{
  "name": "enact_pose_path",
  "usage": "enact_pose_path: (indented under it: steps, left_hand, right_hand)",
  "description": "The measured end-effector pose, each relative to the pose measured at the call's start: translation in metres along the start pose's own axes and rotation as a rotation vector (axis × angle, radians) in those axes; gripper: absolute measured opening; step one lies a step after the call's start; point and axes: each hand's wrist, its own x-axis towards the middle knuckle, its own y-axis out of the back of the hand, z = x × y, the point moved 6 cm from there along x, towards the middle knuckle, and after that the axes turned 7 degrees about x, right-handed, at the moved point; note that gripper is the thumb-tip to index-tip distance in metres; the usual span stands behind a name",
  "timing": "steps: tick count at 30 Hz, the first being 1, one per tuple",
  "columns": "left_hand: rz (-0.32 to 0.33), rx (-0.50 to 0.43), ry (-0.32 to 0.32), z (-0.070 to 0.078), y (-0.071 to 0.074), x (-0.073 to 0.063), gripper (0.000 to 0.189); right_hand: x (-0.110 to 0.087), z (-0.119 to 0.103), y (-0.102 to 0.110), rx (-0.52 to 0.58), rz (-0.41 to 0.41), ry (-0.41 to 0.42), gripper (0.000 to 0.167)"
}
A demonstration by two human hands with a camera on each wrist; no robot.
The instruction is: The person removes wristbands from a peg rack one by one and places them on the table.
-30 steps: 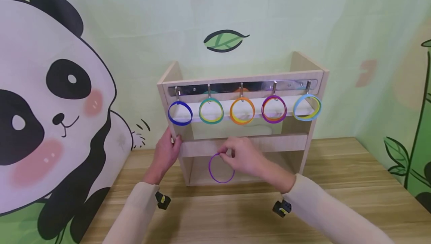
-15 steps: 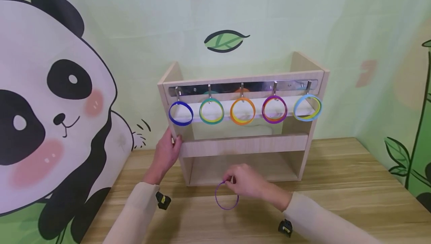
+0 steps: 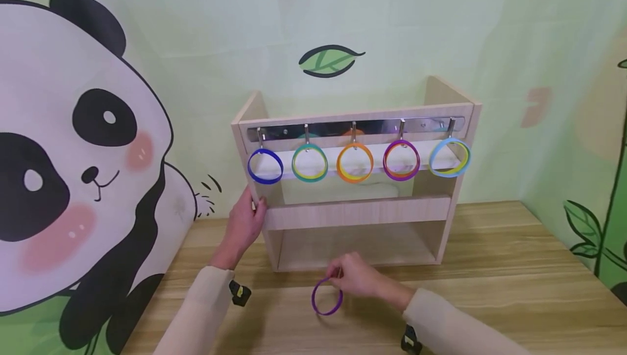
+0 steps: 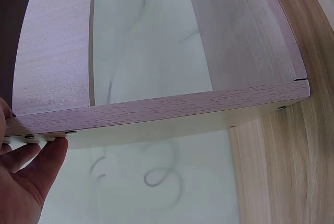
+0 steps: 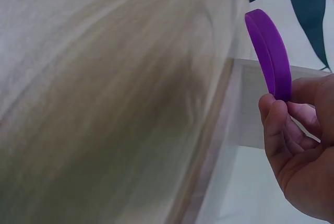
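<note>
Two hands (image 3: 246, 220) (image 3: 359, 277), one held ring (image 5: 276, 57), five hooks (image 3: 260, 136) (image 3: 307, 134) (image 3: 354, 128) (image 3: 402, 129) (image 3: 451, 127), one rack (image 3: 357, 213).

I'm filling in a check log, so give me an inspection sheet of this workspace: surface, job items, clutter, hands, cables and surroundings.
Surface: wood-grain table, with a wooden stand on it.
Job's things: plain purple ring in hand; dark blue ring, teal ring, orange ring, purple-and-orange ring and light blue ring hang from the stand's metal rail, one hook each.
Clutter: nothing seen.
Hands: left hand grips the stand's left side; right hand pinches the plain purple ring in front of the stand. Whether that ring touches the table is unclear.
Cables: nothing seen.
Surroundings: pale green backdrop printed with a panda and leaves.
</note>
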Motion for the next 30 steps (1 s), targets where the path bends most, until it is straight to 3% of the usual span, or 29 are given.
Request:
enact_pose_path:
  steps: [9,18,30]
  left_hand:
    - [0.037,0.003,-0.034,0.001,0.001,-0.001,0.031]
    - [-0.015,-0.008,0.01,-0.001,-0.001,0.0,0.035]
    - [-0.019,-0.016,0.014,-0.001,-0.001,0.0,0.036]
  right_hand:
    - [0.006,0.012,-0.016,-0.016,-0.024,-0.039,0.007]
    - [0.014,0.017,-0.025,0.001,-0.042,-0.047,0.007]
    - [0.019,0.025,-0.031,-0.021,-0.059,-0.081,0.006]
